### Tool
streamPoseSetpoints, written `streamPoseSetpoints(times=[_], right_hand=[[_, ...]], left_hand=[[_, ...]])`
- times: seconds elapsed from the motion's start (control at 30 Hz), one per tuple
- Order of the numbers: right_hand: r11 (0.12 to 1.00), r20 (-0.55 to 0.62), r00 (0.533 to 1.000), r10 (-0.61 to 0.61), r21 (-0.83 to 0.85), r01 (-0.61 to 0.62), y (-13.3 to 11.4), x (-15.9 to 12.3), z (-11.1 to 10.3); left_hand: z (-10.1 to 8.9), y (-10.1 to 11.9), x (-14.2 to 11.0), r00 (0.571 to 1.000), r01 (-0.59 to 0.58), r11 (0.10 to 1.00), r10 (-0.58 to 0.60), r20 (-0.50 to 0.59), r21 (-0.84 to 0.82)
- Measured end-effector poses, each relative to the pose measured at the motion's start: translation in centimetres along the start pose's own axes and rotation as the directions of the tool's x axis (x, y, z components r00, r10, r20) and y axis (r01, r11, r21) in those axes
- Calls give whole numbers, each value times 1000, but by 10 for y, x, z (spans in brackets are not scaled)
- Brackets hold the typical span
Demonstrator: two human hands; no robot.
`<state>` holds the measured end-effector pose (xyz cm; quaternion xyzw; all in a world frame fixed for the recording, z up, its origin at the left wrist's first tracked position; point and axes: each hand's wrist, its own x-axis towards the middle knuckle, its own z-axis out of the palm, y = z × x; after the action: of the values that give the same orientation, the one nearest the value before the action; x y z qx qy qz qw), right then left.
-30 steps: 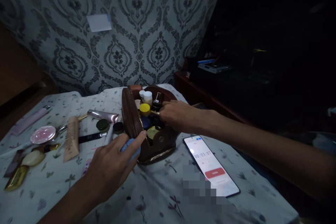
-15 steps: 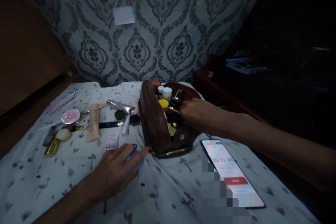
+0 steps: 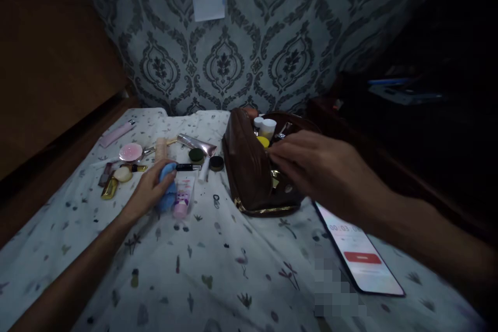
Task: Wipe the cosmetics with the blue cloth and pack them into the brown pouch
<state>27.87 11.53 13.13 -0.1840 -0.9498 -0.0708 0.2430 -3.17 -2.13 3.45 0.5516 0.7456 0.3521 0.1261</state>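
Observation:
My left hand (image 3: 150, 187) is closed on a soft blue cloth (image 3: 168, 199), beside a pink tube with a cartoon print (image 3: 182, 202). My right hand (image 3: 311, 163) hovers over the opening of a brown makeup bag (image 3: 247, 166), its fingers pressed together; whatever they may pinch is hidden. White-capped jars (image 3: 267, 128), a yellow lid (image 3: 263, 141) and a gold-coloured item (image 3: 275, 179) show inside the unzipped bag. A beige tube (image 3: 161, 149) lies just behind my left hand, partly covered by it.
Left of the bag lie a silvery tube (image 3: 197, 143), a dark green jar (image 3: 196, 155), a black jar (image 3: 216, 163), a pink compact (image 3: 130, 152) and a gold tube (image 3: 109, 188). A lit phone (image 3: 361, 257) rests at right. A wallpapered wall (image 3: 221, 62) rises behind.
My left hand has moved left and away with the blue cloth, uncovering a small dark ring-shaped item. My right hand has lifted from inside the bag. The view has shifted.

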Motion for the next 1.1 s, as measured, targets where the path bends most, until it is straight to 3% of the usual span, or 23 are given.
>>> streamPoseSetpoints(times=[0.1, 0.23, 0.33, 0.43, 0.53, 0.63, 0.73, 0.87, 1.0, 1.1], right_hand=[[975, 50, 996, -74, 215, 61, -50, -6, 17], [920, 293, 952, -92, 390, -32, -100, -10, 60], [853, 386, 922, -31, 491, -177, -116, -4, 89], [723, 371, 926, 61, 624, -298, -119, 1, 112], [593, 322, 920, 222, 704, -390, -120, -1, 133], [436, 293, 883, 368, 784, -442, -120, -9, 151], [214, 336, 834, 438, 862, -459, -119, -17, 162], [-114, 418, 791, 447, 904, -413, -116, -19, 166], [-356, 465, 769, 440, 876, -326, -116, -16, 164], [-512, 479, 783, 397, 823, -244, -118, -16, 160]], left_hand=[[12, 4, -9, 993, -73, 997, 72, 97, 9], [22, 11, -17, 966, -225, 963, 202, 159, 146], [24, 12, -2, 948, -309, 897, 265, 175, 317], [26, 9, 30, 950, -309, 856, 260, 171, 415], [33, 3, 64, 952, -295, 871, 233, 198, 393], [44, -4, 83, 946, -298, 886, 225, 232, 356], [51, -9, 89, 947, -291, 904, 227, 227, 314], [40, -7, 85, 956, -284, 925, 252, 152, 251], [18, 14, 54, 937, -322, 947, 318, 146, 4], [14, 33, 14, 891, -346, 918, 386, 240, -193]])
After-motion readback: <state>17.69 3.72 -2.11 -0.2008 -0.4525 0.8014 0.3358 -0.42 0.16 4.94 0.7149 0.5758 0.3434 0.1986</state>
